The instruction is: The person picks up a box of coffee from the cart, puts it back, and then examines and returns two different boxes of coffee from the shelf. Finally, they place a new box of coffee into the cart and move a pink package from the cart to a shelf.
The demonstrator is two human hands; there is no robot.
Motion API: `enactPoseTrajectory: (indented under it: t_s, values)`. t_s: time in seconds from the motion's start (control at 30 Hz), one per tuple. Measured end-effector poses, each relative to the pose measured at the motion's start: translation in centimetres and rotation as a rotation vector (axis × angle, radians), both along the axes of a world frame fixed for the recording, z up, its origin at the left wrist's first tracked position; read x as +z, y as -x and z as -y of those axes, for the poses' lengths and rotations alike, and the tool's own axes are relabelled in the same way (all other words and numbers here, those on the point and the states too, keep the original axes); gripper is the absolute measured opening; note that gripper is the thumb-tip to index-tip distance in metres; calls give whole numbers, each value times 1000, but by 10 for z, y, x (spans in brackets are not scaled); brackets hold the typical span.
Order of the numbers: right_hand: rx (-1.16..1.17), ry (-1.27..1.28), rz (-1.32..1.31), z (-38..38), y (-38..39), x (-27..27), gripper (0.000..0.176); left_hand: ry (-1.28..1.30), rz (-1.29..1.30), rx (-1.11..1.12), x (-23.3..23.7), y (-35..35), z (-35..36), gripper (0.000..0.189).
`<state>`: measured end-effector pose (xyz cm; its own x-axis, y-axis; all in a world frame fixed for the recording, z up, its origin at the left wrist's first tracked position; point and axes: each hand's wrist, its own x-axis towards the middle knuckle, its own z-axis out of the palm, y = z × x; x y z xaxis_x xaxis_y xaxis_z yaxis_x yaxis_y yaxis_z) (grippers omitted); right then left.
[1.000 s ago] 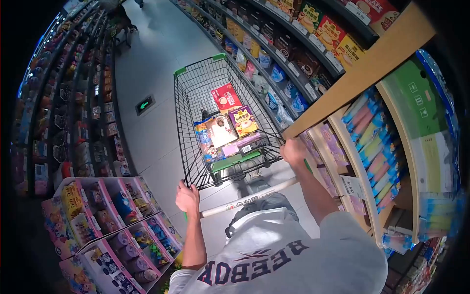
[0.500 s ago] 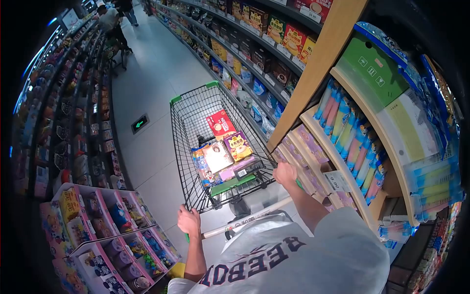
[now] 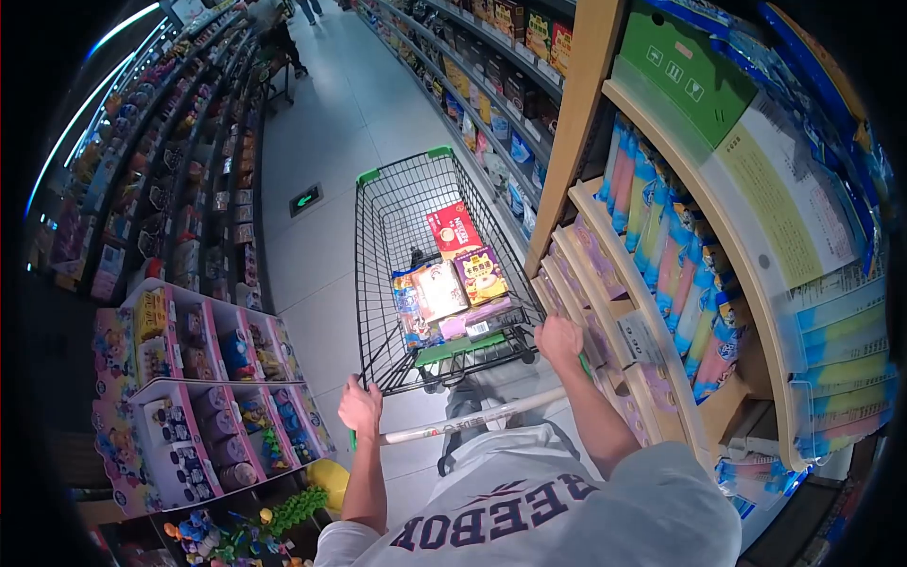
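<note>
Both hands are on a black wire shopping cart (image 3: 373,274) with green corners. My left hand (image 3: 361,406) is wrapped round the left side of its near end, close to the white handle bar (image 3: 472,420). On the right, my right hand (image 3: 559,340) is closed round the cart's near right side, beside the wooden shelf. In the basket lie a red box (image 3: 453,230), a purple and yellow box (image 3: 483,276), a white pack (image 3: 438,290), a blue bag (image 3: 408,312) and a flat purple pack (image 3: 472,321).
Stocked shelves (image 3: 179,161) line the left; a pink display stand (image 3: 227,378) is near left. A wooden shelf (image 3: 567,170) with colourful tubes (image 3: 685,274) stands close on the right. Two people are up the aisle, one beside a cart. A green arrow sign (image 3: 305,199) marks the floor.
The view has turned and moved forward. The cart and hands appear slightly shifted, the pink stand shows more fully, and colourful toys have come into view at the bottom left.
</note>
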<state>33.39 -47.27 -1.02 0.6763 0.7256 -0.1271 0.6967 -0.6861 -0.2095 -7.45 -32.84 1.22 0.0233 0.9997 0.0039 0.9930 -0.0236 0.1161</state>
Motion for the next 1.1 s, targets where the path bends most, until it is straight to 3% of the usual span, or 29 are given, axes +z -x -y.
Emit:
enactPoseTrajectory:
  t_s: [0.47,1.1]
  values:
    - [-13,-31,-44,89,22,14,33,39,-5,4,8,19,88,38]
    - [-149,-16,-73,158,82,22,30,12,64,-138,-4,79,141,36]
